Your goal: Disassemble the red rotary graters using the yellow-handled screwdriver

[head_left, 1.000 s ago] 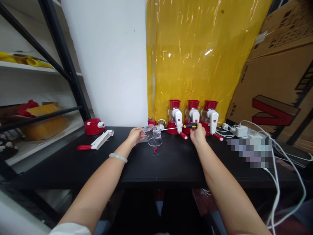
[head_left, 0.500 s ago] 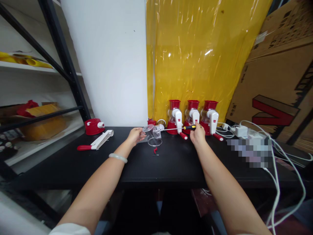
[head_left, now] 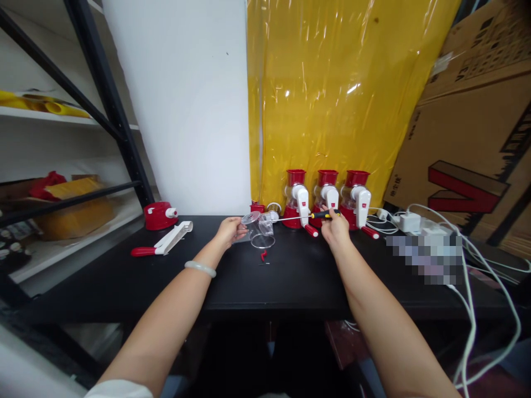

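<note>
My left hand (head_left: 233, 231) is closed on the left side of a clear plastic housing (head_left: 258, 231), which has round rims and a side opening. In my right hand (head_left: 334, 225) is a screwdriver (head_left: 321, 215) with a black and yellow handle, lying level. Its long shaft points left, and the tip reaches the right side of the housing; whether it meets a screw there is too small to tell. Just in front of the housing, a small red part (head_left: 263, 255) and tiny screw-like pieces (head_left: 265, 263) lie on the black table (head_left: 244, 290).
Three red and white rotary graters (head_left: 296, 193) stand along the back. A red base (head_left: 160, 215) and a white crank arm with red handle (head_left: 166, 241) lie at left. A grater drum (head_left: 274, 209) is behind the housing. White cables (head_left: 467, 276) and a cardboard box (head_left: 456, 149) occupy the right.
Both hands hold nearly the same place. The fingers of my right hand have shifted slightly on the screwdriver handle; the housing stays where it was.
</note>
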The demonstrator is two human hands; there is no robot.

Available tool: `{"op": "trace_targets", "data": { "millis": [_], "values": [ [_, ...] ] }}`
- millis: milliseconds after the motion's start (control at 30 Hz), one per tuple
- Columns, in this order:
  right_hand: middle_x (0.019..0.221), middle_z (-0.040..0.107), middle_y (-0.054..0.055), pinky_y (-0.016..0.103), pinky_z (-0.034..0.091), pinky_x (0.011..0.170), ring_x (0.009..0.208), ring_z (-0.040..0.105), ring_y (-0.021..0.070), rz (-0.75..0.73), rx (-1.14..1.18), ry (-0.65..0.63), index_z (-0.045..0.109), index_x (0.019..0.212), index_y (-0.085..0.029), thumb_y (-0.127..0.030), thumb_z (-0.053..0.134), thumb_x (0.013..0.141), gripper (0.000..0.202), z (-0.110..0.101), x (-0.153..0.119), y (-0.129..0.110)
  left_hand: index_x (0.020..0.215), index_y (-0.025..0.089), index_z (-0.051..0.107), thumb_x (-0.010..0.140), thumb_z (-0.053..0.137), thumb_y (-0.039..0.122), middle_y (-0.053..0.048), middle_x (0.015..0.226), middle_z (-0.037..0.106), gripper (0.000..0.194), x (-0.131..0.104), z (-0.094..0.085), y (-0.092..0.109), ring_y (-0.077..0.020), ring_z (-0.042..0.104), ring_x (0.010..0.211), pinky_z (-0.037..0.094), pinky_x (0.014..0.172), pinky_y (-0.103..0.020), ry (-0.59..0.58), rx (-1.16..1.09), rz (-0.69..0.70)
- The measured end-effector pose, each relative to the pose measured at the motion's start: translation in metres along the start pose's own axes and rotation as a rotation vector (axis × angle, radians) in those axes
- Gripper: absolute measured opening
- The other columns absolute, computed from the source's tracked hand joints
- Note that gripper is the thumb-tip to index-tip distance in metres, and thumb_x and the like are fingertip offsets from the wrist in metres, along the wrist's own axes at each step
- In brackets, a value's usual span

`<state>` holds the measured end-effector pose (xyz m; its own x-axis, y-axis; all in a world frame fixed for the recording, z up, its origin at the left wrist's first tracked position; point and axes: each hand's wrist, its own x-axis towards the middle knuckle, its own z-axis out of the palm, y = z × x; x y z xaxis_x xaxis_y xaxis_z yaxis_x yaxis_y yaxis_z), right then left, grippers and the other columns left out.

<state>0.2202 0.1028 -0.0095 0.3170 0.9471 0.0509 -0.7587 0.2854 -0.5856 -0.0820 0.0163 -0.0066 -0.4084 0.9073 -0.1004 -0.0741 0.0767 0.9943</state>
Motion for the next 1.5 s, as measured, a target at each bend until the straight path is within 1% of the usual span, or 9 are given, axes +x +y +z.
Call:
{"op": "trace_targets", "data": {
  "millis": [233, 333, 533, 700, 967, 1133, 1233, 1367, 1500],
  "values": [
    [0.077, 0.06, -0.003, 0.032, 0.058, 0.08, 0.076, 0.068, 0.0116, -0.023, 0.048, 0.034, 0.045, 0.081, -0.019, -0.009, 0.05, 0.083, 0.011, 0.006, -0.003, 0.0, 0.092, 0.016, 0.06, 0.082, 0.066, 0.032, -0.004, 0.063, 0.065, 0.019, -0.001, 0.001, 0.0, -0.0153, 0.067, 0.056, 0.052, 0.053, -0.022, 0.015, -0.011, 0.01],
    [0.079, 0.06, -0.002, 0.031, 0.057, 0.081, 0.077, 0.067, 0.0113, -0.047, 0.023, 0.013, 0.046, 0.081, -0.019, -0.017, 0.054, 0.084, 0.009, 0.007, -0.004, 0.0, 0.091, 0.016, 0.06, 0.084, 0.063, 0.028, -0.003, 0.062, 0.064, 0.014, -0.002, 0.001, 0.001, -0.0144, 0.067, 0.055, 0.052, 0.052, -0.021, 0.016, -0.016, 0.011],
    [0.076, 0.057, -0.007, 0.021, 0.052, 0.061, 0.067, 0.059, 0.0081, -0.22, -0.181, 0.019, 0.051, 0.084, -0.02, -0.04, 0.07, 0.077, 0.029, 0.001, -0.003, 0.004, 0.089, 0.016, 0.058, 0.088, 0.057, 0.021, -0.001, 0.062, 0.063, 0.005, -0.004, 0.002, 0.002, -0.0121, 0.065, 0.051, 0.049, 0.049, -0.019, 0.021, -0.02, 0.005],
    [0.066, 0.056, -0.007, 0.019, 0.045, 0.048, 0.053, 0.053, 0.0079, -0.303, -0.408, 0.087, 0.054, 0.081, -0.018, -0.044, 0.075, 0.069, 0.036, -0.005, 0.0, 0.005, 0.091, 0.016, 0.059, 0.085, 0.062, 0.028, -0.003, 0.064, 0.065, 0.013, -0.003, 0.001, 0.001, -0.0143, 0.067, 0.056, 0.051, 0.051, -0.02, 0.023, -0.011, 0.007],
    [0.065, 0.06, -0.004, 0.025, 0.052, 0.058, 0.065, 0.062, 0.0126, -0.242, -0.223, 0.009, 0.047, 0.08, -0.02, -0.041, 0.074, 0.071, 0.035, 0.002, -0.005, 0.006, 0.094, 0.017, 0.059, 0.083, 0.065, 0.033, -0.003, 0.064, 0.065, 0.02, 0.0, 0.001, 0.0, -0.0151, 0.068, 0.057, 0.053, 0.055, -0.022, 0.024, -0.007, 0.011],
    [0.068, 0.058, -0.006, 0.027, 0.053, 0.06, 0.067, 0.061, 0.0114, -0.085, -0.117, 0.093, 0.041, 0.082, -0.023, -0.03, 0.063, 0.079, 0.023, 0.008, -0.007, 0.002, 0.094, 0.015, 0.059, 0.082, 0.067, 0.033, -0.004, 0.064, 0.065, 0.023, 0.001, 0.001, -0.001, -0.0141, 0.067, 0.055, 0.054, 0.056, -0.023, 0.023, -0.013, 0.02],
    [0.077, 0.055, -0.006, 0.026, 0.051, 0.058, 0.069, 0.059, 0.0111, -0.067, -0.156, 0.109, 0.042, 0.085, -0.024, -0.037, 0.055, 0.083, 0.019, 0.006, -0.005, -0.001, 0.095, 0.015, 0.059, 0.083, 0.066, 0.033, -0.004, 0.062, 0.065, 0.024, 0.001, 0.001, -0.002, -0.0144, 0.067, 0.055, 0.055, 0.057, -0.024, 0.018, -0.015, 0.023],
    [0.08, 0.053, -0.005, 0.026, 0.049, 0.057, 0.066, 0.056, 0.0106, -0.112, -0.266, 0.121, 0.043, 0.087, -0.025, -0.055, 0.053, 0.083, 0.032, 0.002, -0.003, -0.002, 0.094, 0.014, 0.059, 0.083, 0.066, 0.032, -0.003, 0.06, 0.064, 0.022, 0.001, 0.001, -0.002, -0.0147, 0.066, 0.055, 0.055, 0.057, -0.025, 0.017, -0.017, 0.025],
    [0.073, 0.052, -0.007, 0.022, 0.044, 0.053, 0.059, 0.052, 0.0086, -0.147, -0.307, 0.077, 0.046, 0.087, -0.024, -0.054, 0.062, 0.077, 0.036, -0.001, -0.002, 0.0, 0.094, 0.014, 0.06, 0.082, 0.066, 0.032, -0.002, 0.059, 0.062, 0.022, 0.001, 0.001, -0.001, -0.0141, 0.066, 0.053, 0.055, 0.054, -0.024, 0.017, -0.018, 0.027]
  ]
}}
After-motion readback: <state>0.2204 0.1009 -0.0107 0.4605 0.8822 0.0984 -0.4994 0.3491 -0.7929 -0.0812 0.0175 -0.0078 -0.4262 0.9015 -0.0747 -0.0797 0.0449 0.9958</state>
